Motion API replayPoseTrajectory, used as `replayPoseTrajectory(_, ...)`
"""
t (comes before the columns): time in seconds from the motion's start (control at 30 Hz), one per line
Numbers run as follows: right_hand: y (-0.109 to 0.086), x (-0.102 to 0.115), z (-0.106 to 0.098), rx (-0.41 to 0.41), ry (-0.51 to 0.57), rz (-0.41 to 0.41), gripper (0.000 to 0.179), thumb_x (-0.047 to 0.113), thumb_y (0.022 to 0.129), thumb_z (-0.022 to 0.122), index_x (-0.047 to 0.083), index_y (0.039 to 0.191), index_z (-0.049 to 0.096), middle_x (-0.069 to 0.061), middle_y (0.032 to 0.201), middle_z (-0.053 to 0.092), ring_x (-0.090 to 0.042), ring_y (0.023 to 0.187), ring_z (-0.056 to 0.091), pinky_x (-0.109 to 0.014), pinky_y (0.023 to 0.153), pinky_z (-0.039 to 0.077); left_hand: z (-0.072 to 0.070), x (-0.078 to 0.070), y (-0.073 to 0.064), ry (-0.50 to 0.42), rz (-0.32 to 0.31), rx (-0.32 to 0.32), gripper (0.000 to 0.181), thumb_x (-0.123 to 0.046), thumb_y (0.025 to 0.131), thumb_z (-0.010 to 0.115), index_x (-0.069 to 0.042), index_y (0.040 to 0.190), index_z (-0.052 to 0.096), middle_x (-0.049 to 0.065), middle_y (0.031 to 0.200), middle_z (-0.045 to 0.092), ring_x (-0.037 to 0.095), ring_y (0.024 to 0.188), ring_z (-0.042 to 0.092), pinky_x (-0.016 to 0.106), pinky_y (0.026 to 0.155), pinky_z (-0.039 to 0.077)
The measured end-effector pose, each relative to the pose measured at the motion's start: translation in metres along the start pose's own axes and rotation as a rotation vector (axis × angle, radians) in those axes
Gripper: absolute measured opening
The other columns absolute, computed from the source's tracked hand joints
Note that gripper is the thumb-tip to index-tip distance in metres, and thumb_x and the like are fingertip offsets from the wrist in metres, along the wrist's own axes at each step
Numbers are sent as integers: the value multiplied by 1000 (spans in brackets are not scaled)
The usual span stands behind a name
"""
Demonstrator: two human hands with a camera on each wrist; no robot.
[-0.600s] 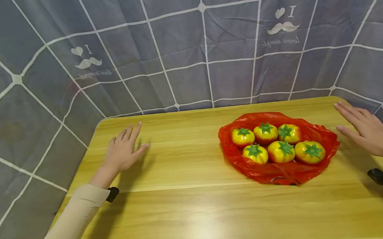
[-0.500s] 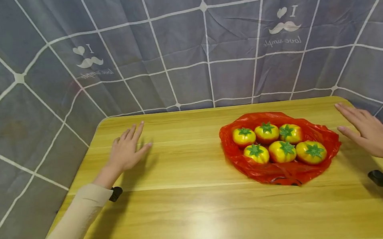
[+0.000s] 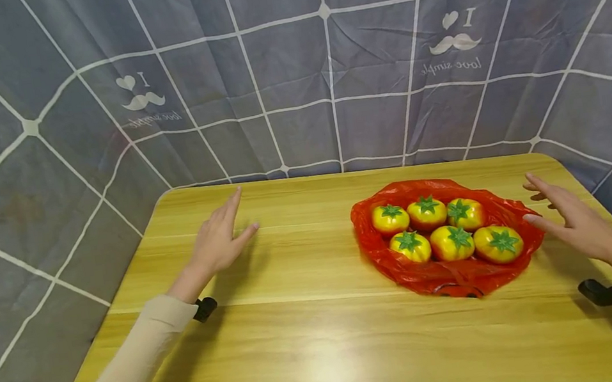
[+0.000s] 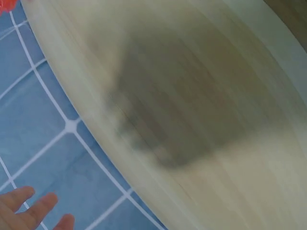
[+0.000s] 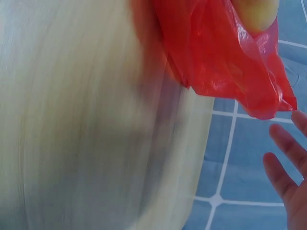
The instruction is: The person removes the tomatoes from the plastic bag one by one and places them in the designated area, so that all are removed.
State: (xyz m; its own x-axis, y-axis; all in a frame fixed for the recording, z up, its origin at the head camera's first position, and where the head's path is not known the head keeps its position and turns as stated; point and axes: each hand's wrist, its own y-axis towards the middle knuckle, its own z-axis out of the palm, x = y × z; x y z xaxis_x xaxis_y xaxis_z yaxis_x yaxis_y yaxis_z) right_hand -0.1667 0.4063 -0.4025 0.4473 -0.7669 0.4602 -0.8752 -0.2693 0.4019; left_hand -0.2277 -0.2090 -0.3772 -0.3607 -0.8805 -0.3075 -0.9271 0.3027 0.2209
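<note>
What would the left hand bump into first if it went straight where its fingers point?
Probably the grey cloth with white lines, past the far edge of the table. Nothing shows between it and the left hand, though the gap's depth is hard to judge.

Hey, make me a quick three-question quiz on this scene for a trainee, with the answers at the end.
1. How many tomato-like fruits sit in the open red plastic bag?
2. Which is nearer the red plastic bag: A) the left hand or B) the right hand?
3. True or false: the left hand is gripping one of the tomato-like fruits.

Key: 1. Six. 2. B. 3. False; the left hand holds nothing.
</note>
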Motion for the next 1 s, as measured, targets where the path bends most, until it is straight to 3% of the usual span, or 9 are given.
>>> replayPoseTrajectory(0.07, 0, 0, 2, 6, 26, 10, 78, 4, 86, 66, 18, 152, 28, 38, 132, 32, 17, 105, 35, 3, 83, 24, 3, -4, 0, -25, 9, -13, 78, -48, 96, 48, -17, 156, 10, 17, 156, 29, 44, 135, 38, 63, 105, 34)
replayPoseTrajectory(0.2, 1, -1, 6, 21, 70, 8, 72, 2, 86, 65, 15, 150, 34, 37, 131, 34, 14, 104, 40, 2, 82, 28, 9, -15, -1, -86, 2, -22, 77, -47, 96, 50, -14, 155, 15, 16, 154, 33, 42, 134, 40, 60, 106, 34)
replayPoseTrajectory(0.43, -1, -4, 12, 2, 66, -27, 66, -2, 84, 66, 9, 145, 42, 35, 134, 36, 12, 105, 42, 2, 83, 31, 20, -33, 1, -207, -37, 41, 77, -48, 96, 50, -21, 156, 11, 12, 157, 28, 42, 137, 37, 60, 108, 32)
replayPoseTrajectory(0.7, -2, -9, 14, -6, 104, 14, 61, -3, 86, 64, 9, 143, 45, 27, 134, 43, 13, 105, 41, 3, 81, 32, 30, -51, 11, -257, -18, 63, 77, -44, 96, 53, -17, 155, 13, 10, 158, 26, 40, 139, 35, 59, 110, 30)
replayPoseTrajectory(1.0, 0, -10, 18, 19, 152, 19, 52, -3, 88, 61, -1, 138, 47, 36, 133, 38, 15, 112, 39, 4, 82, 32, 41, -70, 22, -315, -1, 68, 73, -43, 95, 55, -18, 154, 20, 7, 157, 30, 34, 140, 35, 55, 111, 31)
